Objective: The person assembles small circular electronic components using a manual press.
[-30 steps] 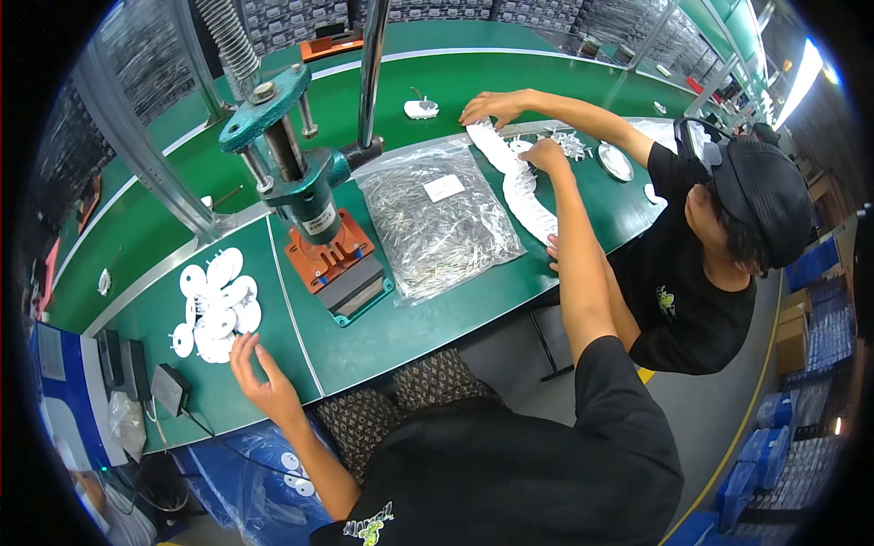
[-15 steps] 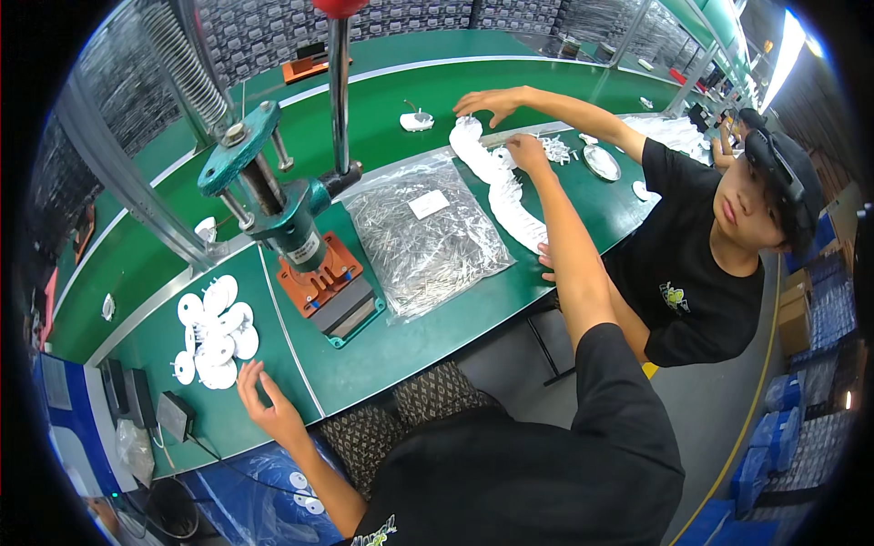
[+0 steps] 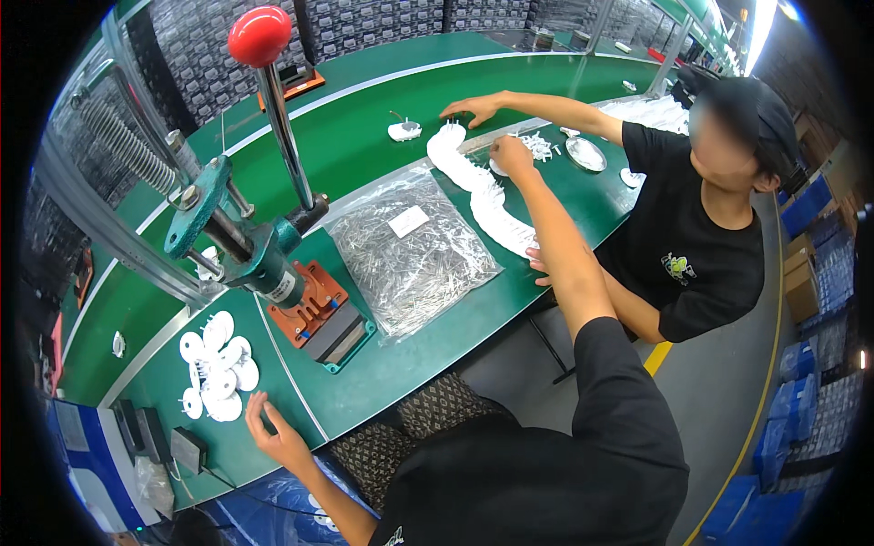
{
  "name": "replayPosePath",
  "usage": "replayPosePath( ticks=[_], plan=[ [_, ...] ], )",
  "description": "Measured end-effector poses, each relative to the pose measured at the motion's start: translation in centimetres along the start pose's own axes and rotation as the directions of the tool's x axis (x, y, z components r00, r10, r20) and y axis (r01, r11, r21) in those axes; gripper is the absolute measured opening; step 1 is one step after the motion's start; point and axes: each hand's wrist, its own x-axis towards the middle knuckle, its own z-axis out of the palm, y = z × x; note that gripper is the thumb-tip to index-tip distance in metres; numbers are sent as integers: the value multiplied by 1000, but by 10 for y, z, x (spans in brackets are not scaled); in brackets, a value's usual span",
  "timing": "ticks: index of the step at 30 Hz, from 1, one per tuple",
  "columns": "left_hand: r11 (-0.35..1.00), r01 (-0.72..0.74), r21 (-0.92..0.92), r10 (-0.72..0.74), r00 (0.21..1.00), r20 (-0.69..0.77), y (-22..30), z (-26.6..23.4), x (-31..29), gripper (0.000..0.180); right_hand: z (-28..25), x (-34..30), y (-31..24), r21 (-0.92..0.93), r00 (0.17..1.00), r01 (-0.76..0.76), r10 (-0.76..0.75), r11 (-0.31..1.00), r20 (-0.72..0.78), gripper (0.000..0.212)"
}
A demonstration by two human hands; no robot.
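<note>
My right hand [image 3: 512,157] reaches across to the far side of the bench, its fingers curled down on a white disc [image 3: 497,167]. Next to it runs a long curving row of white discs [image 3: 478,187], stacked overlapping with thin pins sticking up. My left hand [image 3: 277,437] hovers by the near bench edge, fingers apart and holding nothing. Just beyond it lies a loose pile of white round discs [image 3: 218,369]. A co-worker's hand [image 3: 473,109] is over the row's far end, and their other hand [image 3: 539,260] touches its near end.
A green lever press [image 3: 273,264] with a red knob [image 3: 259,36] stands between disc pile and a clear bag of metal pins [image 3: 414,250]. Small white pieces [image 3: 537,146] and a round dish [image 3: 585,154] lie right. Behind runs a green conveyor [image 3: 364,118]; the co-worker stands right.
The view has shifted, bringing the press's red knob fully into the picture. Both my hands stay near the same things, and the co-worker's hands remain at the row.
</note>
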Motion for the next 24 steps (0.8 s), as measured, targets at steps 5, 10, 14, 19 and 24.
replayPosePath(
  ticks=[5, 10, 14, 19, 24],
  plan=[
    [1000, 12, -17, -12, 999, 30, 1, 3, 2, 18, -22, -13, -6, 96, 986, 130, -119, 987, -116, 30],
    [998, -33, 54, 34, 999, -27, -16, -13, -4, 17, -50, -42, -58, 130, 897, 426, -399, 895, -191, 29],
    [960, -160, 229, 172, 984, -36, 10, 1, 6, 27, -109, -182, -113, 423, 847, 531, -444, 734, -293, 17],
    [866, -237, 441, 218, 971, 93, 4, -11, 40, 45, -48, -293, -149, 655, 795, 467, -607, 595, -16, 11],
    [797, -334, 504, 223, 937, 268, -29, -11, 60, 50, -17, -317, -173, 670, 804, 486, -587, 561, -92, 12]
  ],
)
